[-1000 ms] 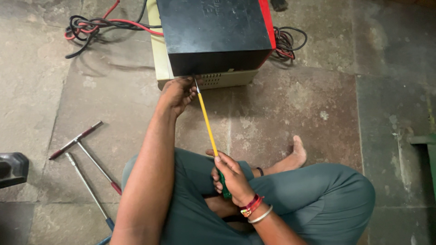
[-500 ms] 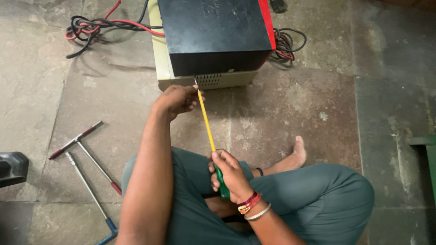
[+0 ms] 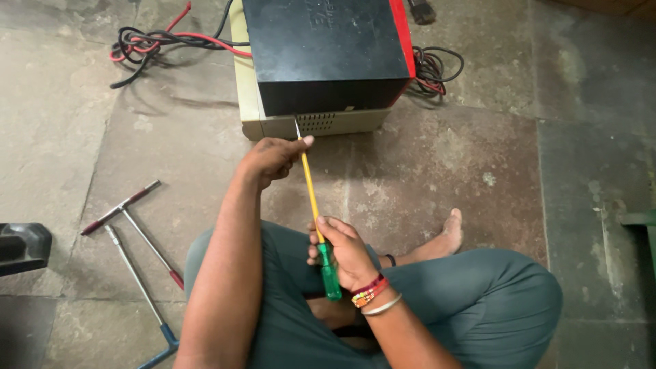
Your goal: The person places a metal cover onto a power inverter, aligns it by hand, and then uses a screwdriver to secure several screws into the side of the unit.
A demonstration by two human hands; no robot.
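A long screwdriver [image 3: 311,195] with a yellow shaft and green handle points at the front of a black-topped, cream-sided box [image 3: 321,61] on the floor. My right hand [image 3: 348,253] grips the green handle above my lap. My left hand [image 3: 273,157] pinches the yellow shaft near its metal tip, just short of the box's vented lower edge. I sit cross-legged in grey-green trousers, one bare foot [image 3: 447,229] out to the right.
Two T-handle wrenches [image 3: 133,229] lie on the stone floor at my left. Red and black cables [image 3: 164,41] trail behind the box's left, more coil at its right [image 3: 434,68]. A dark object [image 3: 20,246] sits at the left edge.
My left hand has slid back from the box's edge along the shaft. The screwdriver tip has drawn slightly away from the box, and my right hand has shifted a little lower.
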